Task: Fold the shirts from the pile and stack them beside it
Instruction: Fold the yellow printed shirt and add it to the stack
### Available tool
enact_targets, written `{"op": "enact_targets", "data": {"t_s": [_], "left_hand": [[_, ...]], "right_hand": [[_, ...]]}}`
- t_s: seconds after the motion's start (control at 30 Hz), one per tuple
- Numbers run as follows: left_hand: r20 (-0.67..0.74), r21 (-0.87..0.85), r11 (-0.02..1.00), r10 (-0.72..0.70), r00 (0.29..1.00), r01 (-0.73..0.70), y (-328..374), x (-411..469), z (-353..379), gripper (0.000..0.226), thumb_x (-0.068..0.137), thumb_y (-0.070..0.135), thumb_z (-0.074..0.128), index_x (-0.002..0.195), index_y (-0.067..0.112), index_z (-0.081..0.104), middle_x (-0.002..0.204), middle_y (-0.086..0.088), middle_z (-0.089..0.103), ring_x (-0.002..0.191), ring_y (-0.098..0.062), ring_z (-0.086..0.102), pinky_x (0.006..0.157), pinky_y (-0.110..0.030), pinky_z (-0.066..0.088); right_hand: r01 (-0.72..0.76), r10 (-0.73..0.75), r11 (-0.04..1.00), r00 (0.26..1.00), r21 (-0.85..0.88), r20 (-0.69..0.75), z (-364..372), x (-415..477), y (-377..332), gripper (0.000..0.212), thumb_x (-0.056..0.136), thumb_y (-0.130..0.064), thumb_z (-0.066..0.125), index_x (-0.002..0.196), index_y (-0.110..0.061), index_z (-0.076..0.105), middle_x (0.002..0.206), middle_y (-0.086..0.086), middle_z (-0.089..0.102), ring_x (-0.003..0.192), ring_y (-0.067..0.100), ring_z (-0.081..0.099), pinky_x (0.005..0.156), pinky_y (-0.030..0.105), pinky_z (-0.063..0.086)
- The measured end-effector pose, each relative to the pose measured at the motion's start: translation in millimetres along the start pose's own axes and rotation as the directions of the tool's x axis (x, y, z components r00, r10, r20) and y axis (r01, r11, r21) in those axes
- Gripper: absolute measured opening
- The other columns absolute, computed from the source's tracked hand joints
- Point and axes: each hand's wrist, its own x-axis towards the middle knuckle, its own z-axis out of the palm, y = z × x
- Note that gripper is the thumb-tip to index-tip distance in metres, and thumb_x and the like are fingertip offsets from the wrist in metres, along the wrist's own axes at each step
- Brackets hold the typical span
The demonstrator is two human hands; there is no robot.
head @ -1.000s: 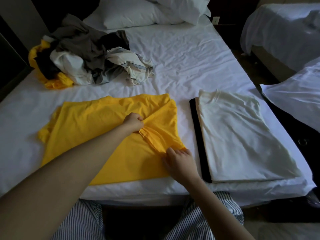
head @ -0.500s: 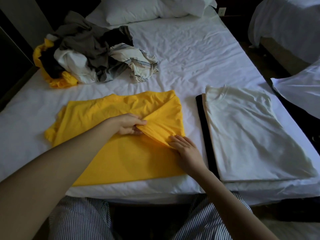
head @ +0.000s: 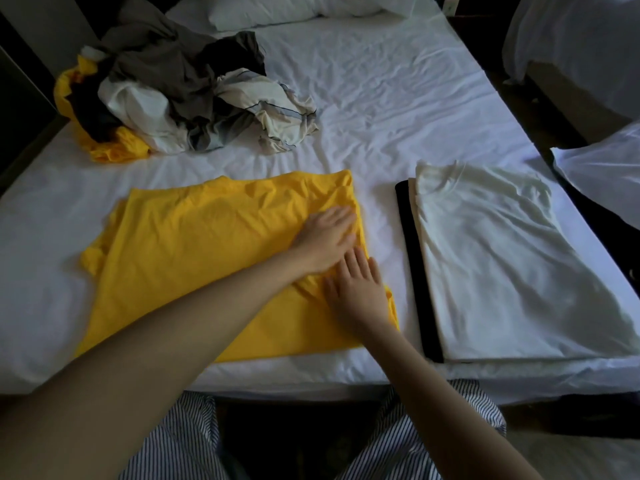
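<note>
Head view: the yellow shirt (head: 194,258) is spread on the bed (head: 381,98) at frame centre, pressed flat near its right edge by the left hand (head: 325,237) and right hand (head: 360,292), fingers straight, nothing gripped. The pile (head: 173,91) is seen upper left, the folded stack (head: 502,265) at right.

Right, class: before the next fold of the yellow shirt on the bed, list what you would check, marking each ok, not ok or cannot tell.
1. The yellow shirt lies spread on the bed: ok.
2. The left hand is flat on the shirt's right edge, fingers straight: ok.
3. The right hand is flat on the shirt beside it: ok.
4. Cloth around the hands is smooth: not ok, it is creased.
5. The sleeve on the far left side is tucked in: not ok, it sticks out.
6. The stack, white shirt over black shirt, lies apart from the yellow one: ok.
</note>
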Motion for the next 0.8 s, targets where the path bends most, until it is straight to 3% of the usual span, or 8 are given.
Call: {"op": "enact_targets", "data": {"t_s": [0.07,0.13,0.2,0.37,0.47,0.63,0.7,0.8], "left_hand": [[0.127,0.075,0.997,-0.014,0.992,0.005,-2,2,22,0.055,0.103,0.039,0.027,0.152,0.022,0.01,0.16,0.004,0.005,0.147,-0.011,0.004,0.114,-0.027,0.001],[0.136,0.069,0.998,-0.025,0.99,0.016,-11,6,31,0.056,0.102,0.042,0.024,0.152,0.028,0.003,0.16,0.008,0.0,0.147,-0.009,-0.001,0.116,-0.029,-0.002],[0.14,0.071,0.997,-0.045,0.989,0.036,-19,14,27,0.054,0.102,0.044,0.023,0.151,0.033,0.004,0.16,0.009,0.0,0.147,-0.01,-0.001,0.118,-0.033,-0.003],[0.08,0.108,0.982,-0.163,0.983,0.155,-28,22,23,0.052,0.102,0.044,0.017,0.151,0.033,0.005,0.16,0.008,0.002,0.147,-0.011,-0.001,0.118,-0.035,-0.002],[0.023,0.174,0.98,-0.104,0.994,0.098,-25,5,26,0.052,0.103,0.04,0.02,0.152,0.027,0.008,0.16,0.003,0.005,0.147,-0.012,0.001,0.117,-0.034,-0.002],[0.087,0.153,0.988,-0.009,0.996,-0.005,-40,-36,18,0.051,0.104,0.038,0.022,0.152,0.031,0.007,0.16,0.004,0.001,0.147,-0.011,-0.001,0.117,-0.032,0.001],[0.095,0.152,0.988,-0.017,0.995,0.003,-51,-52,16,0.05,0.104,0.039,0.021,0.151,0.033,0.008,0.16,0.006,0.001,0.147,-0.011,0.001,0.117,-0.031,0.002],[0.092,0.146,0.989,-0.038,0.995,0.024,-69,-77,12,0.054,0.098,0.047,0.011,0.151,0.034,0.012,0.16,0.007,0.007,0.147,-0.011,0.006,0.117,-0.032,0.004]], "right_hand": [[0.002,0.0,0.996,1.0,-0.091,0.025,15,-6,5,0.066,0.09,-0.044,0.024,0.136,-0.004,0.049,0.142,0.018,0.044,0.133,0.031,0.041,0.111,0.04,0.014],[-0.007,0.011,0.993,0.999,-0.115,0.034,17,-6,8,0.066,0.091,-0.045,0.022,0.138,-0.005,0.046,0.145,0.018,0.04,0.136,0.03,0.037,0.111,0.039,0.009],[0.003,0.005,0.993,0.998,-0.117,0.069,15,-5,8,0.07,0.09,-0.048,0.013,0.145,-0.009,0.034,0.151,0.017,0.028,0.142,0.031,0.024,0.112,0.039,-0.001],[0.069,-0.073,0.982,0.997,-0.177,-0.017,22,-27,14,0.054,0.092,-0.046,0.029,0.137,-0.025,0.049,0.139,0.019,0.048,0.13,0.037,0.043,0.106,0.047,0.018],[0.086,-0.09,0.978,0.996,-0.192,-0.017,19,-33,15,0.053,0.092,-0.047,0.029,0.137,-0.026,0.049,0.138,0.018,0.05,0.13,0.036,0.044,0.106,0.046,0.018],[0.063,-0.06,0.983,0.998,-0.171,0.018,16,-32,12,0.054,0.091,-0.048,0.03,0.136,-0.028,0.05,0.137,0.019,0.05,0.129,0.038,0.045,0.106,0.046,0.017],[0.054,-0.048,0.987,0.998,-0.15,0.041,14,-32,11,0.058,0.09,-0.051,0.024,0.14,-0.03,0.044,0.143,0.019,0.043,0.134,0.039,0.038,0.112,0.046,0.014],[0.06,-0.035,0.986,0.986,-0.154,0.161,7,-32,6,0.075,0.08,-0.058,-0.004,0.149,-0.037,0.014,0.158,0.014,0.01,0.146,0.032,0.002,0.115,0.048,-0.003]]}}
